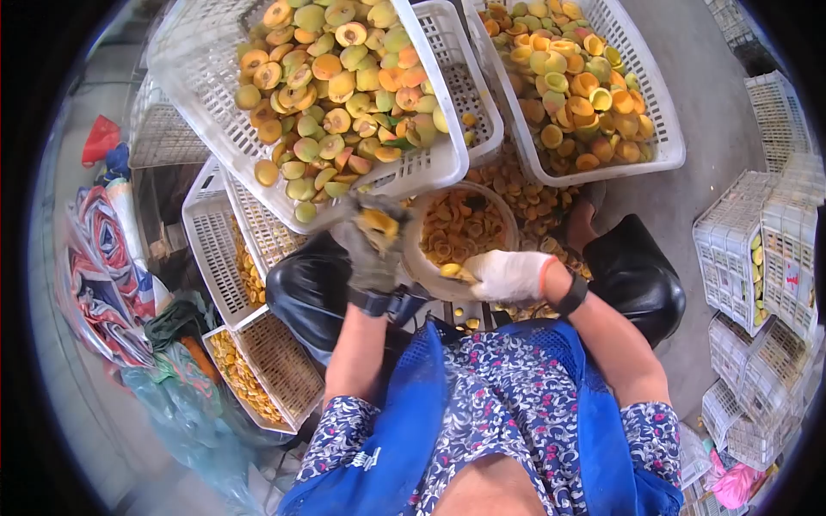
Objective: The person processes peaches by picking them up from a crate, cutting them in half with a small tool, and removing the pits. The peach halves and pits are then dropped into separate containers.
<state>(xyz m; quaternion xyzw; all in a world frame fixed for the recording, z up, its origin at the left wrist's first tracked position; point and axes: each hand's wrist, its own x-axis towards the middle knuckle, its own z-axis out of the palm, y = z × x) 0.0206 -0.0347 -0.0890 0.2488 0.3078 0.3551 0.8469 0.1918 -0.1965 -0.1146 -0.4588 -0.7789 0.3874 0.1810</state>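
Note:
My left hand (372, 245), in a dirty grey glove, is closed around a yellow-orange fruit half (379, 222), cut side up. It hovers at the left rim of a white bucket (415, 263) that contains brownish-orange fruit scraps (460, 225). My right hand (509, 275) wears a white glove with an orange cuff. Its fingers are pressed together over the bucket's front rim, and a small yellow fruit piece (450, 269) shows at the fingertips. Just beyond my left hand, a tilted white crate (453, 129) is loaded with halved apricot-like fruit (344, 86), many with pits.
Hollowed fruit halves (581, 82) fill another white crate (668, 155) at the back right. Scraps (525, 198) lie around the bucket. Crates with yellow pieces (245, 378) stand to my left, near plastic bags (185, 413). Stacked crates (731, 245) line the right side.

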